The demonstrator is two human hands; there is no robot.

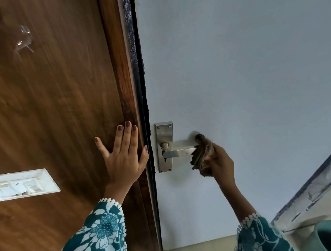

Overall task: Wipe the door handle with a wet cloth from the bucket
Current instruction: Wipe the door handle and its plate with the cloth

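Note:
A steel lever door handle (178, 151) on a steel backplate (164, 133) is fixed to a pale grey-blue door (239, 71). My right hand (221, 162) grips a dark brown bunched cloth (203, 154), and the cloth wraps the free end of the lever. My left hand (124, 152) lies flat with fingers spread against the brown wooden frame (67, 102), just left of the door's edge. A teal bucket (324, 242) shows partly at the bottom right corner.
A white switch plate (19, 185) sits on the wooden panel at lower left. A black seal strip (141, 86) runs down between frame and door. A worn pale door edge or frame (313, 198) slants at the lower right, above beige floor (203, 246).

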